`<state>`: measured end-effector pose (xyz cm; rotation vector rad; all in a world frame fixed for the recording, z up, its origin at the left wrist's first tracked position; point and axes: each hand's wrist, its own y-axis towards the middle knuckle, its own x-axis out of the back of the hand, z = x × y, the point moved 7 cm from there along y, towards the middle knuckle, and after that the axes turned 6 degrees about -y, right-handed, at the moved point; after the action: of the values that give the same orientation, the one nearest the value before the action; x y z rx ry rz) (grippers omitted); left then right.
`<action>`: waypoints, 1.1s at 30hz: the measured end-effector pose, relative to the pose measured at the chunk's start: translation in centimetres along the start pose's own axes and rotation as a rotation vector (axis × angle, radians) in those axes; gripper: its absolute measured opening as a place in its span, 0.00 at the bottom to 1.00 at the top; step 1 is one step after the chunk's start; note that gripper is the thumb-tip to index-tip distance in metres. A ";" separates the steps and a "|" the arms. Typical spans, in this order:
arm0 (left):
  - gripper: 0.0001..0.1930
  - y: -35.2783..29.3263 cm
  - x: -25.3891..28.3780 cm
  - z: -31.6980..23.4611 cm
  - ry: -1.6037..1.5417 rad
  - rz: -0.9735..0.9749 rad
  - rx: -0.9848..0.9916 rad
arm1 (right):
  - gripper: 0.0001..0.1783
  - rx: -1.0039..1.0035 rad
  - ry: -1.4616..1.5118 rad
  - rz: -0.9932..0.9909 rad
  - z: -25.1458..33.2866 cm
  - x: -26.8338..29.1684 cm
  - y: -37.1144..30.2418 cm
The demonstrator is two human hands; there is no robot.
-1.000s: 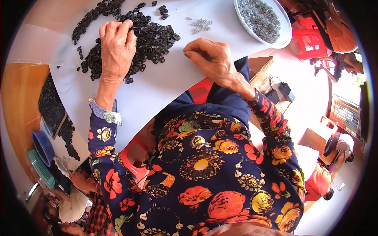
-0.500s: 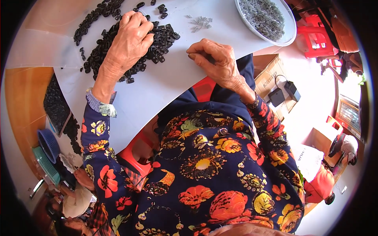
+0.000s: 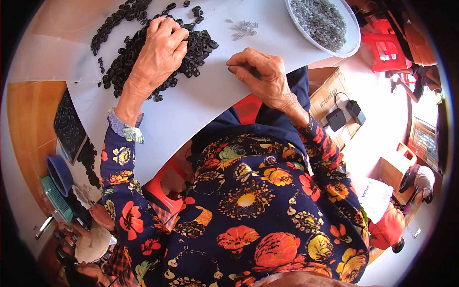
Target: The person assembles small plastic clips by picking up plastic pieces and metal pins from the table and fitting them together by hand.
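My left hand (image 3: 162, 50) is over the pile of small black plastic pieces (image 3: 125, 62), its fingers curled down among them. Its fingertips are hidden, so whatever they grip does not show. To the right of the pile, my right hand (image 3: 260, 74) hovers by the table's near edge, closed with thumb against curled fingers. Anything in that pinch is too small or too covered to make out. A few clear plastic bits (image 3: 245, 29) lie on the white table (image 3: 162, 124) beyond my right hand. More black pieces trail off at the far left.
A white basin (image 3: 351, 45) full of clear bits stands at the far right of the table. Left of the table are a dark tray (image 3: 69, 126), a blue basket (image 3: 60, 174) and a green basket (image 3: 55, 198). A cardboard box (image 3: 330, 98) sits at right. Other people are on both sides.
My left hand has shifted very slightly to the right and nearer over the black pieces. My right hand keeps its place and its closed shape.
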<state>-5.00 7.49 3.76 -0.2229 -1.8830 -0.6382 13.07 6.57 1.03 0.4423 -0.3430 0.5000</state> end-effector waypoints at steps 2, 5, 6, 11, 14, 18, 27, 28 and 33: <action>0.05 0.2 -0.1 -0.1 -0.013 -0.012 0.001 | 0.06 -0.002 0.001 0.000 0.0 0.0 0.0; 0.08 0.1 -0.2 0.0 -0.019 -0.008 0.025 | 0.05 -0.013 0.005 -0.003 0.0 -0.1 0.0; 0.08 0.0 -0.3 0.1 -0.012 0.006 0.034 | 0.05 -0.013 0.004 -0.001 0.2 -0.2 0.0; 0.08 -0.3 -0.7 0.5 -0.018 0.024 0.060 | 0.05 -0.007 -0.039 -0.008 0.1 -0.3 0.1; 0.07 -0.4 -0.3 0.3 -0.024 -0.052 0.035 | 0.05 -0.007 -0.055 -0.008 0.3 -0.2 0.2; 0.05 -0.5 0.1 0.1 -0.125 -0.109 0.043 | 0.06 -0.113 -0.035 -0.004 -0.3 -0.5 0.5; 0.02 -1.5 -1.2 -1.5 -0.877 -0.006 0.461 | 0.09 -0.137 0.170 -0.042 -1.0 -1.8 2.9; 0.02 -1.6 -1.2 -1.7 -0.879 -0.007 0.461 | 0.09 -0.138 0.168 -0.041 -1.1 -1.9 2.8; 0.03 -2.0 -1.8 -2.2 -0.941 -0.028 0.533 | 0.09 -0.238 0.212 -0.008 -1.8 -2.2 2.5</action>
<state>-3.38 4.95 2.11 -0.1552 -2.8797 0.0161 10.28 8.57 -0.66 0.1580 -0.1926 0.4872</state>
